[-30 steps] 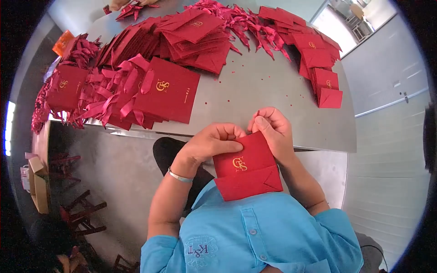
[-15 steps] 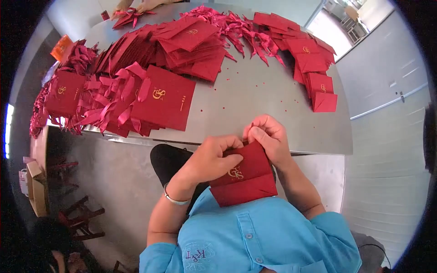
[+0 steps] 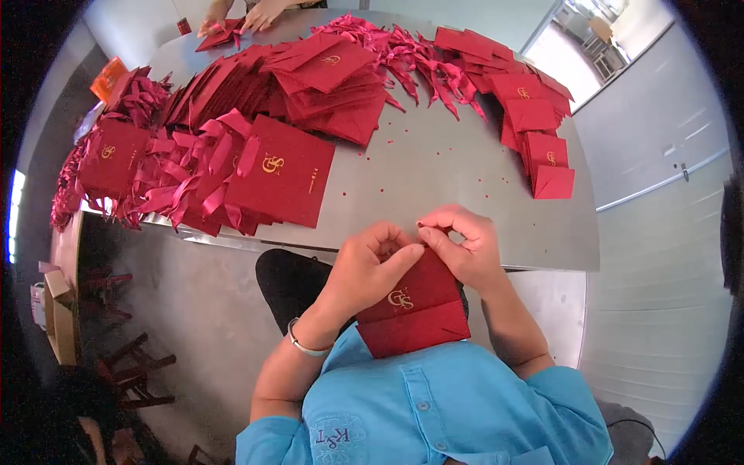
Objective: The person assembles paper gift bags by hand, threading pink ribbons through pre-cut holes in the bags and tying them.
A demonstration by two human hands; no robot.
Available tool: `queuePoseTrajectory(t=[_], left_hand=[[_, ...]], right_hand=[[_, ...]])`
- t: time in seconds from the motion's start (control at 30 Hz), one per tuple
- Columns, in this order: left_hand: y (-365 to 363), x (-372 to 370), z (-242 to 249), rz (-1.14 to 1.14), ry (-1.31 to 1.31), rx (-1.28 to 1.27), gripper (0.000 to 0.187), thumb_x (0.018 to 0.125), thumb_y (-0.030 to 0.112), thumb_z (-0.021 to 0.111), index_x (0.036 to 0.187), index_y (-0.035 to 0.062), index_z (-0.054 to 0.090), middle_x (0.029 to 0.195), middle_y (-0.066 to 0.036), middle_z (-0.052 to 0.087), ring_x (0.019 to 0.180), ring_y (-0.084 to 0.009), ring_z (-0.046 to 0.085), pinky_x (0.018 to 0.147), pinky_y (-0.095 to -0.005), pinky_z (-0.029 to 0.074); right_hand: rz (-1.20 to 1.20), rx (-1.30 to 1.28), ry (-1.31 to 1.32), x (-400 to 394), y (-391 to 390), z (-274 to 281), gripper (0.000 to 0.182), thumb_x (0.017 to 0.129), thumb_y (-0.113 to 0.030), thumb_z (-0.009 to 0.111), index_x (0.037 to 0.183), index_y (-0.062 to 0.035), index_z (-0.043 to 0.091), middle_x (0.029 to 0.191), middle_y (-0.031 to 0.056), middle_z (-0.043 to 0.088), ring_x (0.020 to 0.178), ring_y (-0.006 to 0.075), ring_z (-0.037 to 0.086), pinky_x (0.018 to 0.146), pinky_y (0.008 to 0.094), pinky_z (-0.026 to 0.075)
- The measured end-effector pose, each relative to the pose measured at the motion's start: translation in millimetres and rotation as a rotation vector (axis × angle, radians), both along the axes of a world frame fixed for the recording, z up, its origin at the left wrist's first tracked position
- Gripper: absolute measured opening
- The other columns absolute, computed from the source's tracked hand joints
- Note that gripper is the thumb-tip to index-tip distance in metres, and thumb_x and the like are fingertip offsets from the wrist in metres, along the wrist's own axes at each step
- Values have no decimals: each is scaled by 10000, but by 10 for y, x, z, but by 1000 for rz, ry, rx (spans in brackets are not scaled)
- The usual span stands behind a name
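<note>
A small red paper gift bag [image 3: 418, 298] with a gold emblem lies flattened in front of my blue shirt, its folded base toward me. My left hand [image 3: 372, 267] grips its upper edge, thumb on the front face and fingers curled behind. At the bag's top corner, my right hand [image 3: 465, 244] is closed, thumb and forefinger pinched together. A tiny dark red bit shows at those fingertips; I cannot make out what it is. Both hands partly cover the bag's top edge.
Stacked red bags [image 3: 325, 77] and ribbon-handled bags [image 3: 283, 174] line the metal table's [image 3: 434, 182] left side. Loose pink ribbons [image 3: 422, 58] lie at the back, more bags [image 3: 550, 159] on the right. Red specks dot the tabletop. Another person's hands [image 3: 260, 15] handle a red piece at the far edge.
My right fingertips have drawn slightly back from the bag's top edge, still pinched. My left thumb has shifted up toward that edge. The other person's hands have come further into view.
</note>
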State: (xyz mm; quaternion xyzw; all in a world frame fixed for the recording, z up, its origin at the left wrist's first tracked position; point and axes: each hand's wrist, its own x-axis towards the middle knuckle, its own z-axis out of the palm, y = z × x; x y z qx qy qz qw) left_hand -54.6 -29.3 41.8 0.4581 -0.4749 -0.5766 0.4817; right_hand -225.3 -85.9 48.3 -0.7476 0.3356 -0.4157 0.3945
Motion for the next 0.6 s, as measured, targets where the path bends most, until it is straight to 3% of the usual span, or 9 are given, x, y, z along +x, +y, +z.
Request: queuePoseTrajectory(t=[0.03, 0.13, 0.27, 0.37, 0.43, 0.6], left_hand=[[0, -25, 0, 4, 0, 4, 88, 868, 65, 613, 894, -15, 589, 784, 13, 603, 723, -41, 530, 640, -195, 449], [-21, -61, 1, 65, -74, -46, 92, 898, 79, 593, 903, -11, 574, 772, 11, 595, 732, -45, 528, 645, -194, 450], [-44, -85, -33, 76, -96, -151, 95, 915, 77, 562, 883, -11, 576, 762, 0, 598, 740, -52, 534, 652, -209, 456], [-39, -97, -24, 106, -140, -166, 106, 922, 80, 547, 872, -8, 579, 755, -5, 598, 732, -57, 536, 652, -216, 457], [-40, -95, -39, 118, -186, -164, 111, 924, 83, 541, 869, -6, 581, 752, -7, 600, 726, -58, 538, 652, -220, 458], [-41, -60, -111, 113, -171, -126, 142, 934, 108, 523, 854, 5, 579, 745, -7, 606, 717, -62, 540, 663, -222, 454]], right_hand=[[-7, -169, 101, -5, -19, 49, 68, 765, -19, 684, 824, -20, 650, 760, 70, 653, 682, 173, 617, 622, 286, 487], [80, -283, 180, -38, -73, 104, 96, 723, 3, 696, 803, -41, 666, 741, 81, 647, 675, 218, 613, 617, 305, 484], [114, -214, 164, -74, -91, 91, 93, 726, -3, 702, 807, -36, 670, 735, 83, 647, 679, 200, 616, 612, 297, 482], [118, -13, 6, -68, -34, -20, 36, 777, -29, 684, 802, -15, 663, 740, 69, 659, 699, 158, 621, 622, 285, 493], [-16, 442, -169, -35, 43, -72, 82, 852, -71, 632, 844, 7, 654, 798, 56, 669, 744, 130, 623, 663, 268, 506], [-78, 583, -412, -111, -13, -227, 148, 928, -108, 533, 945, 8, 622, 879, 89, 665, 831, 158, 633, 756, 279, 503]])
